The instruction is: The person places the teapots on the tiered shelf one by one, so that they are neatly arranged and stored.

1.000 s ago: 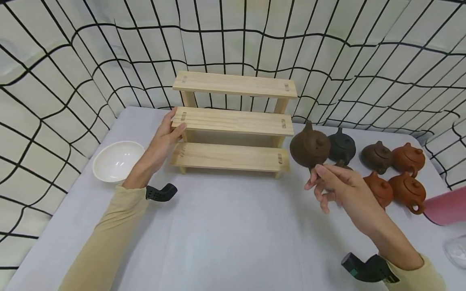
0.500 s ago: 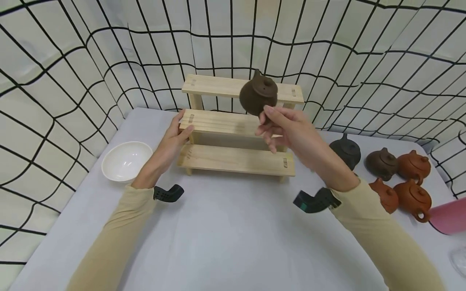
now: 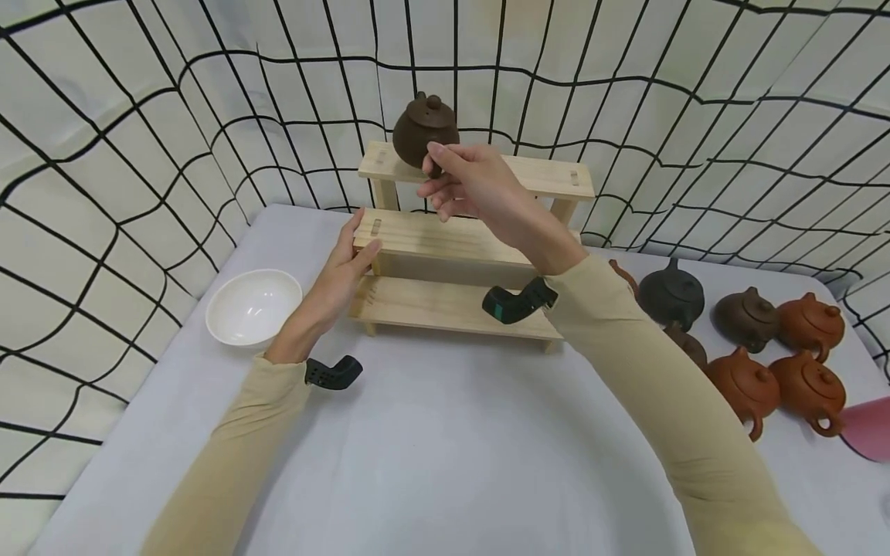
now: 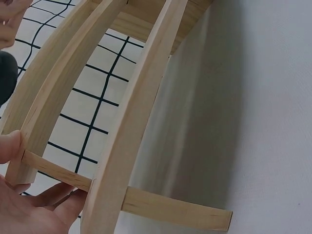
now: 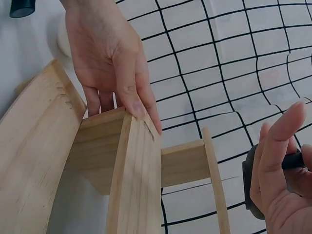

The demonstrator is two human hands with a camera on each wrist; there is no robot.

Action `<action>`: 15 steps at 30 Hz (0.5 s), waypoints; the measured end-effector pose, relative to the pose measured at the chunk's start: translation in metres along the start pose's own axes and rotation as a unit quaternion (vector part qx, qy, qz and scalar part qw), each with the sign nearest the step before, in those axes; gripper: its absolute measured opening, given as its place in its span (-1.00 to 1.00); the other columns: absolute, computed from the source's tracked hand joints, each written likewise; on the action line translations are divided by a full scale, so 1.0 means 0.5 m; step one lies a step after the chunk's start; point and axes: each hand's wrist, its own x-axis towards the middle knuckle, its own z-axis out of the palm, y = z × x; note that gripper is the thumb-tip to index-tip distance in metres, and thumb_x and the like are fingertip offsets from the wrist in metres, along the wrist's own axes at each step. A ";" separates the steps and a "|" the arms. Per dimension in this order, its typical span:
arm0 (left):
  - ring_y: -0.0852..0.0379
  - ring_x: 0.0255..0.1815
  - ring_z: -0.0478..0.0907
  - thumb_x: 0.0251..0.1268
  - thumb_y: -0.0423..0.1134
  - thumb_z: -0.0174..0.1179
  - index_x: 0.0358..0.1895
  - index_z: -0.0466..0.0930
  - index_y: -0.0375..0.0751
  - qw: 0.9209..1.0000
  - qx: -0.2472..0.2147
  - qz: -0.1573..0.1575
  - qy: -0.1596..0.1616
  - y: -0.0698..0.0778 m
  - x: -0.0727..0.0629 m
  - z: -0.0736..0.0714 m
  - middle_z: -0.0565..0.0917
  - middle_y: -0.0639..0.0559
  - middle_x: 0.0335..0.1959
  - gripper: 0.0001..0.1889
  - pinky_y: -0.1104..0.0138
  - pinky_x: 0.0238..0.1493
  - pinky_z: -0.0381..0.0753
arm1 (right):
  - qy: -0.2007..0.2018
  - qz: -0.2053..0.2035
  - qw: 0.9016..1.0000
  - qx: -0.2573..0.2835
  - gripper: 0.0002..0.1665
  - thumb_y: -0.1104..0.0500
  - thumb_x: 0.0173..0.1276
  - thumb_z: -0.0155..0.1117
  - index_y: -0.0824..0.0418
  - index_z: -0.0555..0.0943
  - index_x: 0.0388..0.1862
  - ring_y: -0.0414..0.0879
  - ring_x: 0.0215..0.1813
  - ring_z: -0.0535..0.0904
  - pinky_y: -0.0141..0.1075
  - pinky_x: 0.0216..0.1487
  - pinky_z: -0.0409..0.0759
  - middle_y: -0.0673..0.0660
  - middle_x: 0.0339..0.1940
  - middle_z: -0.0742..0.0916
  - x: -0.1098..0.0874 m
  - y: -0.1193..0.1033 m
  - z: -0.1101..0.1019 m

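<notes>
A three-tier wooden shelf (image 3: pixel 431 235) stands at the back of the table. My left hand (image 3: pixel 337 270) grips the left end of its middle board, thumb on top; the left wrist view shows the fingers (image 4: pixel 53 207) around the side support. My right hand (image 3: pixel 476 181) pinches the handle of a dark brown teapot (image 3: pixel 426 127). The teapot overlaps the left part of the top board (image 3: pixel 549 174) in the head view, its lid knob up. In the right wrist view my right hand (image 5: pixel 282 175) hides most of the teapot, with only a dark part showing.
A white bowl (image 3: pixel 253 307) stands left of the shelf. Several teapots sit at the right: a black one (image 3: pixel 671 296), brown ones (image 3: pixel 746 318) and reddish ones (image 3: pixel 810 390). A pink object (image 3: pixel 869 431) is at the right edge. Black wire grid (image 3: pixel 528 77) borders the table behind.
My right hand has carried the brown teapot from the group at the right, leftward and up to the shelf's top board. The left hand keeps its grip on the shelf. The head view has shifted slightly.
</notes>
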 end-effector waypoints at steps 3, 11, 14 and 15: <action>0.01 0.70 -0.09 0.77 -0.16 -0.24 0.71 -0.47 -0.11 1.000 0.002 -0.002 -0.001 0.002 0.000 0.000 -0.18 -0.17 0.73 -0.27 0.09 0.65 -0.04 | 0.002 -0.001 1.000 -0.002 -0.58 0.04 0.73 0.00 0.41 0.53 -0.09 -0.16 -0.49 0.54 -0.41 -0.44 0.57 0.14 -0.41 0.71 0.023 0.002 0.011; 0.07 0.71 -0.17 0.77 -0.14 -0.24 0.71 -0.48 -0.09 1.000 0.005 -0.007 -0.001 0.002 -0.001 -0.001 -0.27 -0.08 0.74 -0.26 0.09 0.65 -0.07 | 0.002 -0.005 1.000 -0.013 -0.60 0.06 0.73 -0.01 0.36 0.54 -0.18 -0.20 -0.55 0.54 -0.42 -0.47 0.57 0.07 -0.52 0.71 0.058 0.016 0.035; 0.07 0.71 -0.18 0.76 -0.13 -0.24 0.71 -0.49 -0.08 1.000 0.002 -0.007 -0.005 0.002 0.001 0.000 -0.27 -0.07 0.74 -0.26 0.09 0.65 -0.07 | 0.009 -0.015 1.000 -0.017 -0.59 0.05 0.73 0.00 0.37 0.57 -0.18 -0.20 -0.56 0.53 -0.42 -0.50 0.55 0.09 -0.52 0.71 0.062 0.022 0.040; 0.08 0.71 -0.19 0.76 -0.13 -0.24 0.71 -0.49 -0.09 1.000 0.001 -0.007 -0.006 0.002 0.002 0.000 -0.27 -0.07 0.74 -0.26 0.10 0.65 -0.07 | 0.011 -0.020 1.000 -0.020 -0.59 0.05 0.72 0.01 0.38 0.58 -0.17 -0.20 -0.57 0.52 -0.42 -0.51 0.54 0.10 -0.51 0.72 0.063 0.024 0.042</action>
